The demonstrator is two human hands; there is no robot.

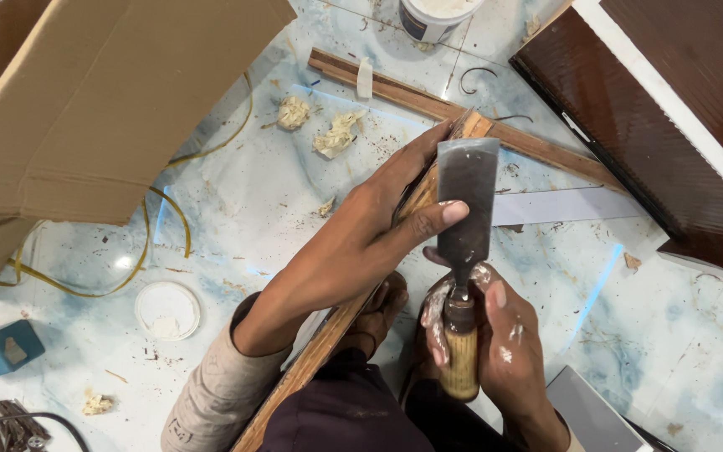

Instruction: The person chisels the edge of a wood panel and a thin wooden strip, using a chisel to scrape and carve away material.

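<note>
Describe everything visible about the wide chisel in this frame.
The chisel has a broad, flat, dark grey steel blade, worn and smudged, narrowing to a neck and a pale wooden handle. It points away from the person, lying along a wooden strip. The right hand grips the handle; the left hand thumb presses across the blade.

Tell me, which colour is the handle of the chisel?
The chisel handle is light tan wood, seen in the head view.
</note>
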